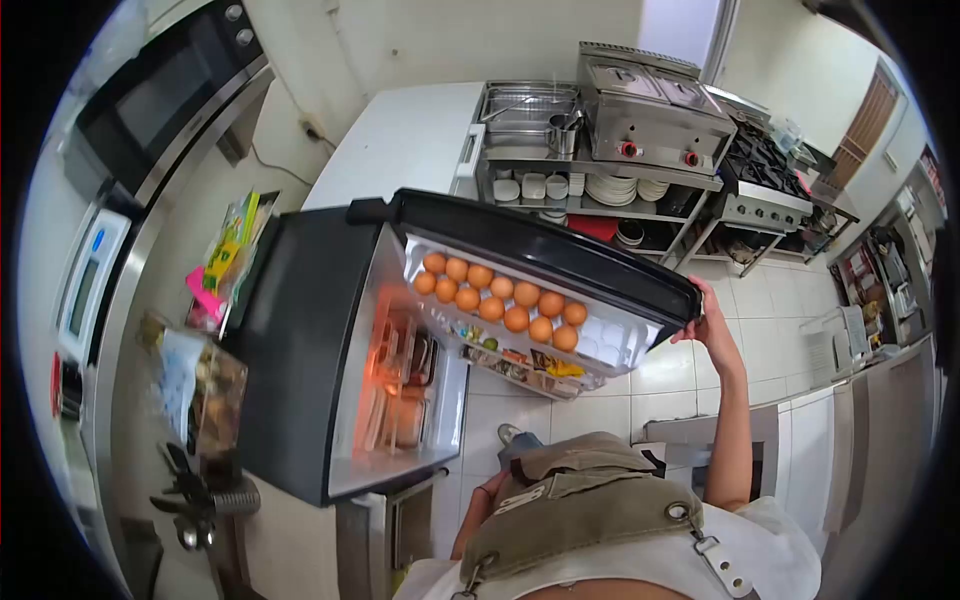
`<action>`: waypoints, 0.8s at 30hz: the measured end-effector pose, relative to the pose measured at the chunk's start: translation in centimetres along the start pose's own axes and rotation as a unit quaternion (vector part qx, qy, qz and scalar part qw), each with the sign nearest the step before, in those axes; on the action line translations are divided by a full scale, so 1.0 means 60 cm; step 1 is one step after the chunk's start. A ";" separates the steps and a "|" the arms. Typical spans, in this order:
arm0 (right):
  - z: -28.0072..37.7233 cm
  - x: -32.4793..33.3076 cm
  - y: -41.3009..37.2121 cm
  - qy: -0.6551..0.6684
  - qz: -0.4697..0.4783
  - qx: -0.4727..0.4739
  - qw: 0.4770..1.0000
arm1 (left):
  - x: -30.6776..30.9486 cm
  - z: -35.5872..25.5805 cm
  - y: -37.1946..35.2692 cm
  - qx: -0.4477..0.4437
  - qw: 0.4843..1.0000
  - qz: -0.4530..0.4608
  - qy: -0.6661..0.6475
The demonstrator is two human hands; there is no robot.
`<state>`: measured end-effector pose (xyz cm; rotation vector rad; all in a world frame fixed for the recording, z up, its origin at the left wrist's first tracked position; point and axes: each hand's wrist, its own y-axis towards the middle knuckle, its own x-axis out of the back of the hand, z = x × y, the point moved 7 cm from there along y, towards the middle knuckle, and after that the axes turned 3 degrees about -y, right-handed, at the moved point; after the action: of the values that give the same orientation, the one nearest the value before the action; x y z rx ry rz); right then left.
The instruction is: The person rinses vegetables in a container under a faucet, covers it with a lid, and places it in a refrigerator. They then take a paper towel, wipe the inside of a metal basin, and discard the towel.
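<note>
My right hand [707, 325] grips the outer edge of the black refrigerator door [540, 245], which stands wide open. Brown eggs [492, 309] sit in rows in the door's upper rack, with several vacant egg cups towards my right hand. Lower on the door, a shelf [520, 372] carries small packets and a green item. Inside the lit refrigerator [290, 350] are clear containers [405, 385]. My left hand [492, 487] is low by my waist beside the olive apron [580, 490]; its fingers are mostly hidden.
A white chest freezer [400, 130] stands behind the refrigerator. Beyond the door are a steel counter unit [655, 110], stacked plates [612, 190] and a gas stove [765, 170]. At left, a tub of food [215, 395] and dark-handled utensils [190, 500] sit near the refrigerator.
</note>
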<state>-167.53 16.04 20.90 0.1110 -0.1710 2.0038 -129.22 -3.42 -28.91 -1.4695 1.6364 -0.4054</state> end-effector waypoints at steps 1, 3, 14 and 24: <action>-0.003 -0.002 -0.003 0.001 0.012 -0.003 1.000 | -0.035 0.013 -0.012 -0.012 0.993 -0.012 -0.114; -0.004 0.002 -0.010 0.007 0.011 0.006 1.000 | -0.082 0.027 -0.027 -0.033 0.972 -0.027 -0.232; -0.030 -0.022 -0.060 0.030 0.127 -0.009 0.991 | -0.213 0.158 -0.131 -0.077 0.966 -0.122 -0.213; -0.038 -0.092 -0.160 0.034 0.172 0.056 0.983 | -0.176 0.045 -0.169 -0.071 0.935 -0.309 -0.157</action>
<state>-156.48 15.53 18.49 0.0898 -0.0331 2.3598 -121.53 4.59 -18.99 -2.0366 0.9421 -0.3697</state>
